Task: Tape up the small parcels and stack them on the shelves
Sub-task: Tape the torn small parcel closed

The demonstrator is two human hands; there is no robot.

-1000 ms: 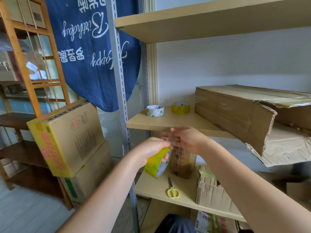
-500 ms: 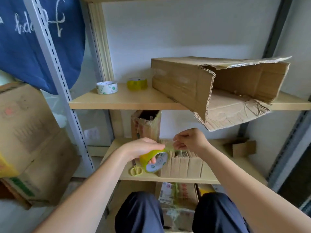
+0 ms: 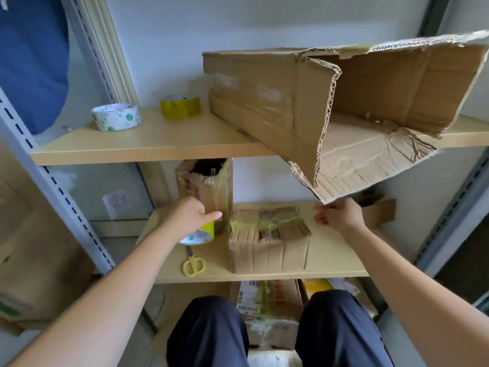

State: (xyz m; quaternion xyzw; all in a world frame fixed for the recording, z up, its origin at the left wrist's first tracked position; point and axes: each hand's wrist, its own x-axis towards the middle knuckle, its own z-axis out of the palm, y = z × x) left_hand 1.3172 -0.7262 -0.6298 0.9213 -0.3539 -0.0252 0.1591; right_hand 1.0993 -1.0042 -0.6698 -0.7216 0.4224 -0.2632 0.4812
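Note:
A small taped parcel (image 3: pixel 267 239) sits on the lower shelf (image 3: pixel 333 263), with a taller upright box (image 3: pixel 205 186) behind it to the left. My left hand (image 3: pixel 189 215) grips a yellow tape roll (image 3: pixel 198 234) from above, low over the shelf beside the parcel. My right hand (image 3: pixel 337 215) hovers to the right of the parcel, just under the torn flap of a large open cardboard box (image 3: pixel 264 102). Its fingers are loosely curled and I see nothing in them. Yellow scissors (image 3: pixel 193 264) lie at the shelf's front edge.
The upper shelf (image 3: pixel 137 144) carries a white tape roll (image 3: pixel 116 117), a yellow tape roll (image 3: pixel 180 107) and the large box, which overhangs the front edge. More taped parcels (image 3: pixel 267 308) lie below between my knees. A big carton (image 3: pixel 39 247) stands at the left.
My hands have parted: the left has lowered the tape roll toward the shelf, and the right has swung right under the big box's flap. My view has tilted down and right.

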